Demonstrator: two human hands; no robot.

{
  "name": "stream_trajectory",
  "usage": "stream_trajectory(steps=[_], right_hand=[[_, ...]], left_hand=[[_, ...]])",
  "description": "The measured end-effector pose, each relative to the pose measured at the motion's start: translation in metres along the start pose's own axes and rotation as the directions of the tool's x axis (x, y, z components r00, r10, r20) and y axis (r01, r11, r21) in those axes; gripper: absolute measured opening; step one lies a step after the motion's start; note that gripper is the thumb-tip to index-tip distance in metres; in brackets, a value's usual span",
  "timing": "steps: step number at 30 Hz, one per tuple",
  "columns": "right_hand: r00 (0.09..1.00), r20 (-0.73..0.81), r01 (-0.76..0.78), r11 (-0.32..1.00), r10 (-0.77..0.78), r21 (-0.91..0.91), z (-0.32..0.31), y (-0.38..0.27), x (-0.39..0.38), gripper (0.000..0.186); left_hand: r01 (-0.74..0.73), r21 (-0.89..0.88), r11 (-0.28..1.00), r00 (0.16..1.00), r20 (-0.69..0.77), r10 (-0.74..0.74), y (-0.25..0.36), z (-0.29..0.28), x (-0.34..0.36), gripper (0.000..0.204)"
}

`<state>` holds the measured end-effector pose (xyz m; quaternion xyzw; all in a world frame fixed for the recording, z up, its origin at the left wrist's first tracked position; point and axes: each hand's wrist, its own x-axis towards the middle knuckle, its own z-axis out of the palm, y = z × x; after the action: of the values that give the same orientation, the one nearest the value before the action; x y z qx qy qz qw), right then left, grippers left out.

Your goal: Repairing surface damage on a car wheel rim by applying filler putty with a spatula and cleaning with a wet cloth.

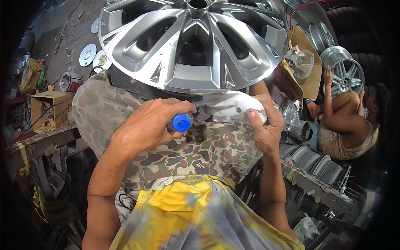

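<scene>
My left hand (146, 123) is wrapped round a small bottle with a blue cap (181, 123); the cap end faces up, and most of the bottle's body is hidden by my fingers. A white cloth (233, 106) with dark smudges is gripped in my right hand (268, 123), its thumb pressed on the bunched end and its loose part stretching toward the bottle. Just beyond both hands lies a large silver alloy wheel rim (193, 77), its polished spokes facing up and its near edge above my lap. Neither hand visibly touches the rim.
Left on the floor are round centre caps (88, 55), a can (70, 81) and a cardboard box (52, 109). An open carton (306, 68) with plastic bags stands right of the rim. Farther right, another person (348, 121) crouches, holding a silver wheel (342, 71). More rims (310, 160) lie nearby.
</scene>
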<state>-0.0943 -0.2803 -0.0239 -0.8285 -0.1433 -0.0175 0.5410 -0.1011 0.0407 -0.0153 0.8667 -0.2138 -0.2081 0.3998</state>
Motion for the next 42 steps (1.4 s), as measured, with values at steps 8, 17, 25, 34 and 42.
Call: stream_trajectory(steps=[8,17,25,34,42], right_hand=[[0.917,0.143,0.397,0.828,-0.372,-0.397,0.027,0.001,0.018,0.027],[0.840,0.366,0.541,0.657,-0.399,-0.526,0.005,0.006,0.023,0.027],[0.757,0.533,0.634,0.623,-0.377,-0.459,-0.006,-0.003,0.039,0.025],[0.698,0.618,0.648,0.685,-0.361,-0.333,0.019,-0.010,0.048,0.034],[0.697,0.651,0.631,0.689,-0.301,-0.357,0.016,-0.008,0.044,0.031]], left_hand=[[-0.011,-0.004,1.000,1.000,0.022,0.011,0.000,0.000,0.003,0.063],[0.006,-0.021,1.000,1.000,0.009,-0.005,-0.001,-0.001,0.002,0.061],[0.003,-0.005,1.000,1.000,0.027,-0.003,-0.002,-0.001,0.004,0.060],[0.046,0.048,0.998,0.993,0.104,-0.051,0.001,0.000,0.006,0.055],[-0.023,0.003,1.000,1.000,0.000,0.023,-0.005,0.005,-0.001,0.051]])
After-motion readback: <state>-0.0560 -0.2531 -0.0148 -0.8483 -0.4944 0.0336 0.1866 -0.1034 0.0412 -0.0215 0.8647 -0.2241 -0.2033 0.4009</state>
